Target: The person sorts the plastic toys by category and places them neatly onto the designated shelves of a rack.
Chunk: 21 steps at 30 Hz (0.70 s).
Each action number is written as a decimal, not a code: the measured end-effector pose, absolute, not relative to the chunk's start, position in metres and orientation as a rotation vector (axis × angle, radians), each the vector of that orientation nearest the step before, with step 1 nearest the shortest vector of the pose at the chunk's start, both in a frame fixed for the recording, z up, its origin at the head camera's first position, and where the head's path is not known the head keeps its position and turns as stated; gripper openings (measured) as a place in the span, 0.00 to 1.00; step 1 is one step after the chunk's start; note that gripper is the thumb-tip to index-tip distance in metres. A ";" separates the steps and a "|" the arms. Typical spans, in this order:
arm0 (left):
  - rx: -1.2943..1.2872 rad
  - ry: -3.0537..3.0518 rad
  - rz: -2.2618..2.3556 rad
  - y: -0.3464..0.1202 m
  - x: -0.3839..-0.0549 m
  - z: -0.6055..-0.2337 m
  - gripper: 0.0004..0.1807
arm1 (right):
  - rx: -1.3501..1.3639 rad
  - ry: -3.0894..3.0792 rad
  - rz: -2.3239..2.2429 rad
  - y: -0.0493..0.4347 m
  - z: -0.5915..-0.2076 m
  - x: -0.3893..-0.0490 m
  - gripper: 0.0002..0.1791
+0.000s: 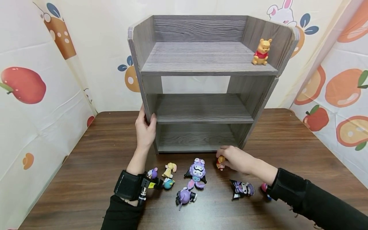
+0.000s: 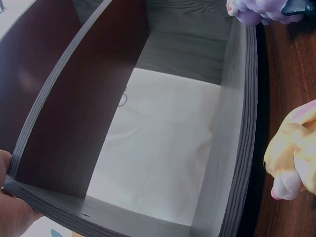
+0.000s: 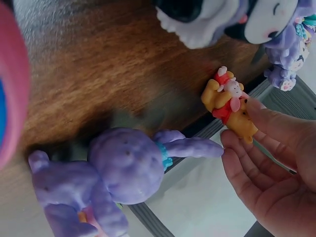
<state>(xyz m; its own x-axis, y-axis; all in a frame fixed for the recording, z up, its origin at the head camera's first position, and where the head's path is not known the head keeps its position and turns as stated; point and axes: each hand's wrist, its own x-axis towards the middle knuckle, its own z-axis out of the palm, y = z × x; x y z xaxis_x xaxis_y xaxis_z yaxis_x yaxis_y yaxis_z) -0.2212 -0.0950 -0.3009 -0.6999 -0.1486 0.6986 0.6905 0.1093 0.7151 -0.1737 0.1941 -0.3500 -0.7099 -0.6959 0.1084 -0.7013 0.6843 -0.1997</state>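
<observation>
A small grey wood-grain shelf unit (image 1: 201, 57) stands on the brown table, and my left hand (image 1: 145, 131) grips its left side panel, thumb on the front edge. In the left wrist view, part of that hand (image 2: 12, 212) shows at the panel's edge. My right hand (image 1: 235, 158) pinches a small yellow bear figurine (image 1: 220, 162) in front of the shelf's lower right corner. Up close in the right wrist view, the bear figurine (image 3: 228, 109) wears red and has a little pink piglet against it; thumb and fingertips hold its head.
Another yellow bear figurine (image 1: 261, 52) sits on the top shelf at right. Several toys are on the table: a purple figure (image 1: 197, 172), a purple-and-black one (image 1: 185, 196), a yellow long-eared one (image 1: 169, 170), a teal one (image 1: 168, 183) and a dark one lying down (image 1: 242, 189).
</observation>
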 end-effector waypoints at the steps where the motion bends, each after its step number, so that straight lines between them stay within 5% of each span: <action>1: -0.530 -1.747 -1.662 -0.095 -0.221 -0.301 0.29 | 1.183 -2.864 0.367 0.195 -0.350 -0.173 0.10; 11: -0.523 -1.749 -1.660 -0.095 -0.220 -0.300 0.29 | 1.128 -2.802 0.398 0.202 -0.334 -0.166 0.11; 21: -0.536 -1.729 -1.666 -0.098 -0.229 -0.309 0.29 | 1.163 -2.600 0.350 0.200 -0.279 -0.147 0.12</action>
